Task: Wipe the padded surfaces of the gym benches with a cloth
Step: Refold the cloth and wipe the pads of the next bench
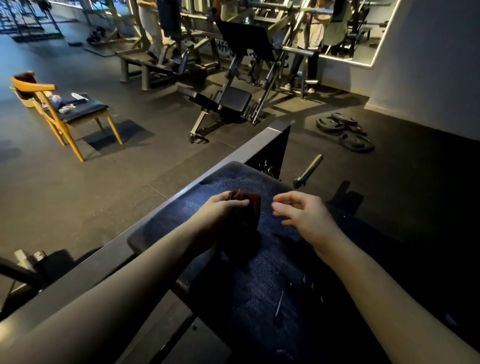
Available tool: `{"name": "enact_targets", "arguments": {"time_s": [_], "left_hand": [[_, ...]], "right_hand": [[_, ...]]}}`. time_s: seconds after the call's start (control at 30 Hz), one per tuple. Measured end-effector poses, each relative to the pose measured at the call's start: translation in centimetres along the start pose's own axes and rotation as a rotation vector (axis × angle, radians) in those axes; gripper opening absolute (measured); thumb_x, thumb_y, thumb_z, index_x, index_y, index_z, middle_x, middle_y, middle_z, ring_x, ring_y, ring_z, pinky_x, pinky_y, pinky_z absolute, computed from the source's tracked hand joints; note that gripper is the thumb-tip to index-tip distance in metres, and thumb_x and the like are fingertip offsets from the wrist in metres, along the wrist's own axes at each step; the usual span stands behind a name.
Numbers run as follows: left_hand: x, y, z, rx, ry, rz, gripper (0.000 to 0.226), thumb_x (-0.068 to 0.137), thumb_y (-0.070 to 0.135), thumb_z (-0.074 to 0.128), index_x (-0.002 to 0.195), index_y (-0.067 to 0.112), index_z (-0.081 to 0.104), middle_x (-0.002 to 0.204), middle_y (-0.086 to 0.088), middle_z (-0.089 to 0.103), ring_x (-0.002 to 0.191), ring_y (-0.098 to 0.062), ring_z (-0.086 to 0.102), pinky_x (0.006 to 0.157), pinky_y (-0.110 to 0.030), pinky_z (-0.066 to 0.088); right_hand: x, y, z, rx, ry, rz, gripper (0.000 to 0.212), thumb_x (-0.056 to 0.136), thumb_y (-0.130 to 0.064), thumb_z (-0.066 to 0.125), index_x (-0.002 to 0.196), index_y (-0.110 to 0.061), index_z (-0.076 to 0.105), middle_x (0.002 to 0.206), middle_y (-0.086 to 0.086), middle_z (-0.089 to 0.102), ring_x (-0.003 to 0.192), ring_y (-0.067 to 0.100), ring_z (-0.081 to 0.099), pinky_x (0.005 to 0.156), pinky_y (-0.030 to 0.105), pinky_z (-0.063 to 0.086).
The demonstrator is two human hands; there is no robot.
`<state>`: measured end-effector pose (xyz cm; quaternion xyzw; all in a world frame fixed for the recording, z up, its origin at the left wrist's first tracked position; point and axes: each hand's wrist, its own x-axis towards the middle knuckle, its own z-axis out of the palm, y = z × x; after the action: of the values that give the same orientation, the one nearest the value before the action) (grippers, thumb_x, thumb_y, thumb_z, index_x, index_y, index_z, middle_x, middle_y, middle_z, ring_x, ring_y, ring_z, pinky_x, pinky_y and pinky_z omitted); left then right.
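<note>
Left hand (219,210) grips bunched cloth (248,207), which rests on bench pad (267,271). Right hand (303,216) empty, fingers loosely curled, above pad; cloth at its 9 o'clock, just beside. Pad long axis runs 5 to 11 o'clock. Cloth dark maroon, crumpled; pad dark blue, textured, streaked.

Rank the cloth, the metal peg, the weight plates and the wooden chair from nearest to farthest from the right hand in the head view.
1. Cloth: on the pad, just left of the right hand, held by the left hand.
2. Metal peg: beyond the pad's far right edge.
3. Weight plates: on the floor, farther back right.
4. Wooden chair: far left across the floor.
</note>
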<state>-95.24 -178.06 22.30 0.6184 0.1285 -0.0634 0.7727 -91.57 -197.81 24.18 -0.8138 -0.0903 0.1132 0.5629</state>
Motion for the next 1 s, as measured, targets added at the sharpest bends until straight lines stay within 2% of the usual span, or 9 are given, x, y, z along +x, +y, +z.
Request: {"name": "enact_targets", "arguments": {"time_s": [0.13, 0.3, 0.4, 0.47, 0.53, 0.63, 0.77, 0.9, 1.0], "left_hand": [[-1.9, -0.2, 0.0, 0.009, 0.005, 0.095, 0.023, 0.095, 0.01, 0.069, 0.116, 0.003, 0.073, 0.097, -0.012, 0.076, 0.08, -0.017, 0.071, 0.07, -0.026, 0.058], [-3.0, 0.3, -3.4, 0.305, 0.116, 0.137, 0.012, 0.091, 0.012, 0.075, 0.102, 0.017, 0.077, 0.092, 0.001, 0.078, 0.083, -0.01, 0.069, 0.072, -0.027, 0.054], [-4.1, 0.2, -7.4, 0.604, 0.335, 0.221, 0.012, 0.089, 0.012, 0.077, 0.092, 0.023, 0.075, 0.092, -0.002, 0.077, 0.083, -0.012, 0.067, 0.08, -0.032, 0.052], [-5.5, -0.2, -10.2, 0.926, 0.552, 0.243, 0.012, 0.088, 0.019, 0.077, 0.1, 0.02, 0.077, 0.099, -0.003, 0.074, 0.093, -0.019, 0.068, 0.083, -0.031, 0.049], [-7.1, -0.9, -12.2, 1.113, 0.672, 0.183, 0.024, 0.089, 0.028, 0.076, 0.111, 0.019, 0.075, 0.107, -0.004, 0.067, 0.106, -0.025, 0.061, 0.087, -0.035, 0.046], [-9.0, -2.1, -13.6, 1.058, 0.658, 0.121, 0.039, 0.09, 0.036, 0.075, 0.125, 0.019, 0.068, 0.115, 0.003, 0.06, 0.114, -0.02, 0.056, 0.094, -0.038, 0.046], [-10.0, -3.4, -15.3, 0.751, 0.592, 0.076, 0.047, 0.088, 0.026, 0.077, 0.133, 0.017, 0.065, 0.12, 0.004, 0.068, 0.11, -0.012, 0.064, 0.099, -0.035, 0.051], [-10.1, -3.3, -17.3, 0.56, 0.498, 0.086, 0.034, 0.092, 0.009, 0.073, 0.119, 0.027, 0.065, 0.114, 0.006, 0.07, 0.103, -0.005, 0.069, 0.088, -0.017, 0.055], [-10.1, -3.4, -18.5, 0.57, 0.441, 0.107, 0.032, 0.088, 0.014, 0.075, 0.112, 0.032, 0.067, 0.113, 0.007, 0.073, 0.103, -0.006, 0.07, 0.095, -0.027, 0.056]], "right_hand": [[0.4, -1.6, 2.8, 0.316, -0.158, 0.112, 0.028, 0.093, -0.014, 0.071, 0.118, -0.002, 0.066, 0.11, 0.019, 0.073, 0.099, 0.025, 0.071, 0.092, 0.043, 0.056], [1.5, -1.3, 3.8, 0.176, -0.227, 0.15, 0.015, 0.093, 0.0, 0.065, 0.107, 0.0, 0.069, 0.103, 0.023, 0.073, 0.085, 0.03, 0.07, 0.08, 0.043, 0.058], [4.5, -0.7, 3.3, -0.005, 0.012, 0.052, 0.021, 0.084, -0.002, 0.073, 0.093, -0.018, 0.065, 0.105, 0.021, 0.073, 0.089, 0.028, 0.068, 0.085, 0.045, 0.057], [6.6, -0.6, 3.0, -0.291, 0.241, -0.1, 0.022, 0.081, -0.013, 0.077, 0.095, -0.021, 0.062, 0.105, 0.009, 0.069, 0.096, 0.026, 0.064, 0.089, 0.043, 0.055], [7.9, -0.5, 3.8, -0.534, 0.323, -0.229, 0.021, 0.082, -0.02, 0.075, 0.098, -0.017, 0.062, 0.107, 0.007, 0.063, 0.103, 0.028, 0.059, 0.088, 0.042, 0.051], [7.9, -0.5, 7.4, -0.698, 0.189, -0.219, 0.021, 0.088, -0.026, 0.071, 0.103, -0.018, 0.06, 0.106, 0.013, 0.069, 0.103, 0.036, 0.064, 0.085, 0.041, 0.052], [3.3, -1.5, 14.4, -0.748, 0.025, -0.367, 0.019, 0.098, -0.029, 0.063, 0.114, -0.02, 0.059, 0.105, 0.009, 0.07, 0.098, 0.03, 0.065, 0.075, 0.032, 0.045], [-2.7, -1.3, 19.0, -0.697, -0.326, -0.816, 0.025, 0.094, -0.015, 0.055, 0.115, -0.019, 0.067, 0.109, 0.004, 0.07, 0.101, 0.022, 0.063, 0.092, 0.04, 0.054], [-2.1, -0.8, 16.5, -0.693, -0.448, -0.999, 0.036, 0.09, -0.014, 0.05, 0.12, -0.015, 0.07, 0.121, 0.003, 0.072, 0.116, 0.021, 0.064, 0.108, 0.036, 0.049]]}}
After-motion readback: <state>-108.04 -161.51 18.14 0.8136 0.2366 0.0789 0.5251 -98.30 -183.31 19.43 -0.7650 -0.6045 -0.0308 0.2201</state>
